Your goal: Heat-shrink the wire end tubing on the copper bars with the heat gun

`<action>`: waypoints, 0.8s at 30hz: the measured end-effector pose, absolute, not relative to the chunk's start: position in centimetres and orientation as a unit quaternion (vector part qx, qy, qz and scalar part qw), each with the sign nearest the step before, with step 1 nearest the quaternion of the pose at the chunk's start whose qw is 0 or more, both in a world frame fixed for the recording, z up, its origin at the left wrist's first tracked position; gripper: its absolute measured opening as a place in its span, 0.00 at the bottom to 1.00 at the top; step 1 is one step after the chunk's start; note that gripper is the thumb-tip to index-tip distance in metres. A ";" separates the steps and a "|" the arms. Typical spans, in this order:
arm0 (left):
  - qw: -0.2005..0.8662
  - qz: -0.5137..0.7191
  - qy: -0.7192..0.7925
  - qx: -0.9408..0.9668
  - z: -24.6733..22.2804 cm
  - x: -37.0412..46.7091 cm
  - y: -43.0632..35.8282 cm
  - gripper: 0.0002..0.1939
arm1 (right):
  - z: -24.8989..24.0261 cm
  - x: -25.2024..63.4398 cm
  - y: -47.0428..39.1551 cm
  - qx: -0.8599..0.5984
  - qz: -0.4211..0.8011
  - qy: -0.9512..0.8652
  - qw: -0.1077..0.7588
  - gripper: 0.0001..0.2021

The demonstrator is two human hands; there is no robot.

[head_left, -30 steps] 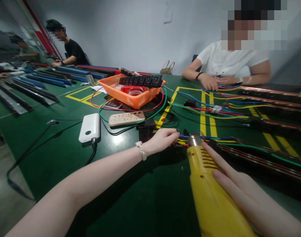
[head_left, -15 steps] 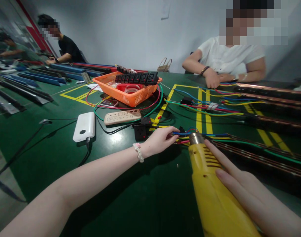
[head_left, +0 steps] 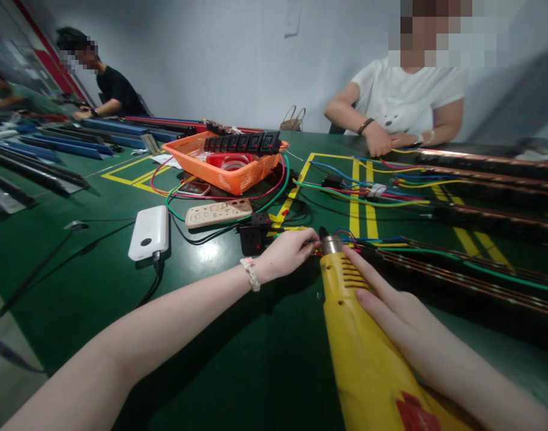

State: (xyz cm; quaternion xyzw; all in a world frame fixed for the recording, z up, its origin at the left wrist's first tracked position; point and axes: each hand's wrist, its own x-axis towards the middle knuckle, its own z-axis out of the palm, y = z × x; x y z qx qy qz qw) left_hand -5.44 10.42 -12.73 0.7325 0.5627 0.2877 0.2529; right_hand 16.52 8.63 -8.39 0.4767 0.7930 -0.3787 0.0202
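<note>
A yellow heat gun (head_left: 368, 341) is held in my right hand (head_left: 402, 305), with my fingers along the right side of its body. Its metal nozzle (head_left: 332, 244) points away from me, over the bundle of coloured wires. My left hand (head_left: 291, 254) is closed in a pinch on the wires (head_left: 316, 252), just left of the nozzle. The nozzle hides part of the bundle. Black sockets (head_left: 251, 239) lie left of my left fingers. From the wires, long dark strips with copper bars (head_left: 457, 275) run off to the right.
An orange basket (head_left: 238, 182) with a row of black sockets stands beyond my left hand. Nearer are a phone in a beige case (head_left: 218, 213) and a white power bank (head_left: 150, 233) with a cable. A person in white (head_left: 403, 102) sits opposite; more copper-barred strips (head_left: 489, 173) lie at right.
The heat gun and my right hand have moved left, bringing the nozzle close to my left fingertips. My left hand keeps its pinch. The whole view has shifted slightly.
</note>
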 end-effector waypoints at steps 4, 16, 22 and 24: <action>0.269 0.291 0.568 0.722 -12.7 -5.5 10.4 0.13 | -8.2 16.5 8.5 0.475 -0.383 0.792 0.005 0.41; 0.304 0.313 0.567 0.698 -12.2 -5.4 10.7 0.20 | -7.9 16.3 7.7 0.491 -0.378 0.785 0.014 0.38; 0.351 0.331 0.544 0.686 -12.5 -5.8 11.0 0.23 | -8.1 16.2 7.8 0.476 -0.368 0.799 -0.004 0.39; 0.352 0.329 0.548 0.684 -12.6 -5.8 11.0 0.23 | -8.2 16.2 7.8 0.484 -0.371 0.793 0.007 0.38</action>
